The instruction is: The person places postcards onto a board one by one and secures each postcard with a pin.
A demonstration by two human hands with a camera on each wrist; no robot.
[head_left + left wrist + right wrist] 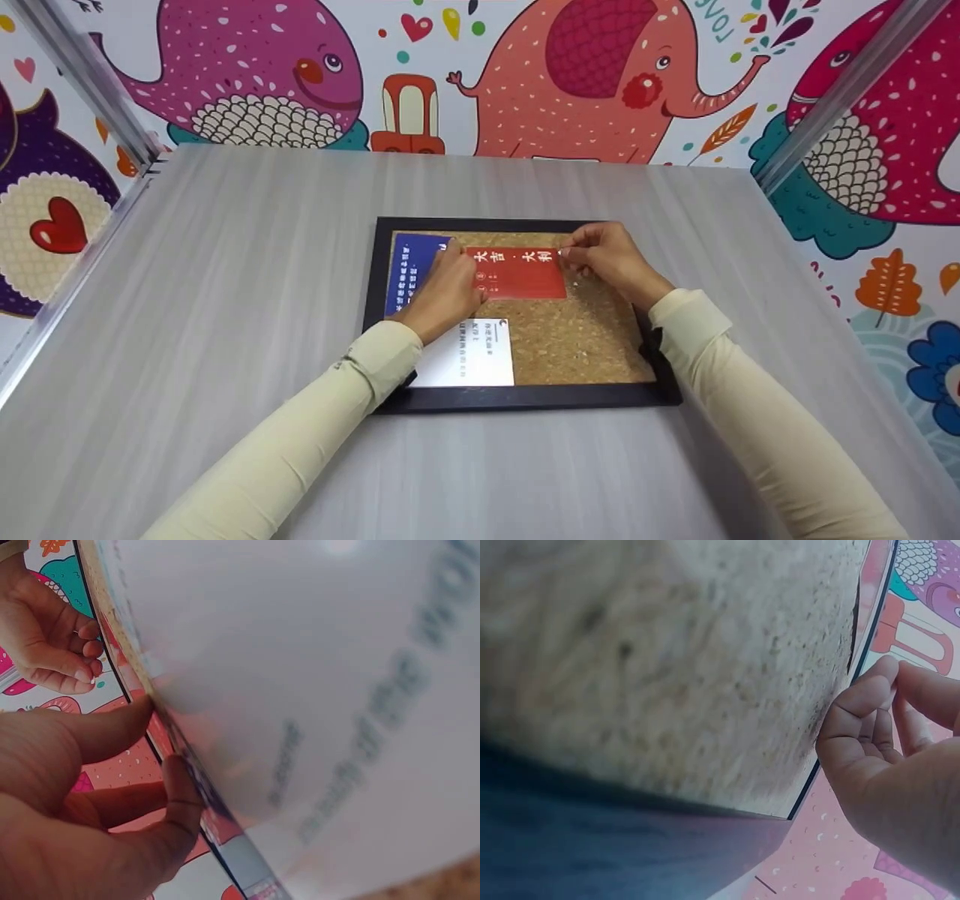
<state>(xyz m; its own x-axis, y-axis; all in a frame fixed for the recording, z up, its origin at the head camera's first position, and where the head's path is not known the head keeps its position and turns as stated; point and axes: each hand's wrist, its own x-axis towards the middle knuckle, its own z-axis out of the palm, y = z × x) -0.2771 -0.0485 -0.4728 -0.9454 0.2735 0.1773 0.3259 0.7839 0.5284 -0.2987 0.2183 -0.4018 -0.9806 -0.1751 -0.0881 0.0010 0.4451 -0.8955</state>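
A: Where is the red card sitting?

B: On the upper middle of the cork board, flat against the cork; its left end overlaps the blue card, and the white card lies below it, near the bottom of the black frame.

A: And the left hand?

B: It rests on the card's left end, fingers fairly straight and pressing down; to my eye that keeps the card from sliding — the left wrist view shows thumb and finger lying along a card edge, though it is blurred.

A: The right hand?

B: At the card's top right corner; the fingertips are bunched narrowly together, thumb meeting forefinger, as if pinching something small. The head view shows a pale speck at the tips — perhaps a pin, but I cannot tell; the right wrist view shows only the curled fingers beside the board's edge.

A: Why that corner?

B: I'd judge a corner holds a card best; one hand steadies, the other fastens. The board itself lies flat on the grey table, square to the person.
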